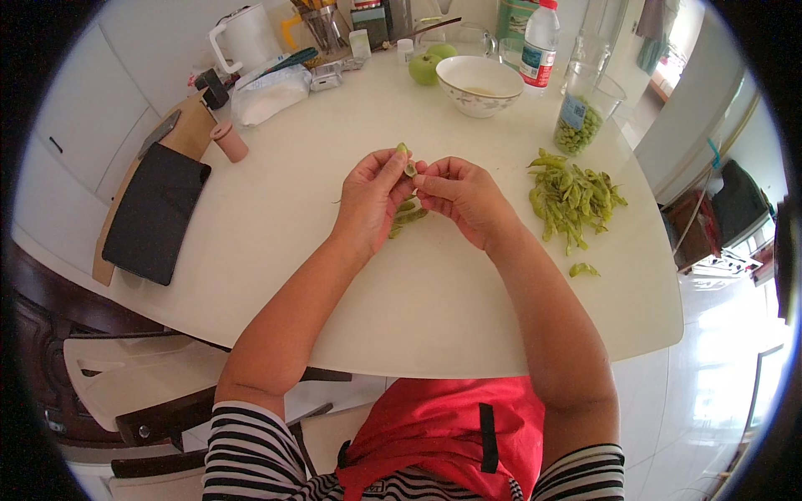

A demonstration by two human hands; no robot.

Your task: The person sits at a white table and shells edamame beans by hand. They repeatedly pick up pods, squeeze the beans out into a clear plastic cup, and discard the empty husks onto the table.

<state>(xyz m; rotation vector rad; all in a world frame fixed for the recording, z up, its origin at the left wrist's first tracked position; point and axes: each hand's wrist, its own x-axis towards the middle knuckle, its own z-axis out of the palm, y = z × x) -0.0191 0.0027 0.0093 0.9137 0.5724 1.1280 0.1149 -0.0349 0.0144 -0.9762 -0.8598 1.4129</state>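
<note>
My left hand (369, 200) pinches a green edamame pod (401, 148) between thumb and fingers, above the middle of the white table. The pod's opened end (410, 170) faces my right hand (460, 197), whose thumb and forefinger close on that end. Partly hidden beneath the hands lie a few pods (410, 216) on the tabletop. To the right is a heap of edamame pods (573, 197), with a single pod (584, 270) apart from it, nearer to me. Behind the heap stands a clear plastic cup (611, 94) holding shelled green beans (578, 128).
At the back are a patterned bowl (479, 103), green apples (425, 69), a water bottle (540, 44) and a white kettle (250, 37). A dark tablet-like case (156, 213) and a pink cylinder (229, 141) occupy the left. The table's near edge (426, 374) runs before my red apron (432, 426).
</note>
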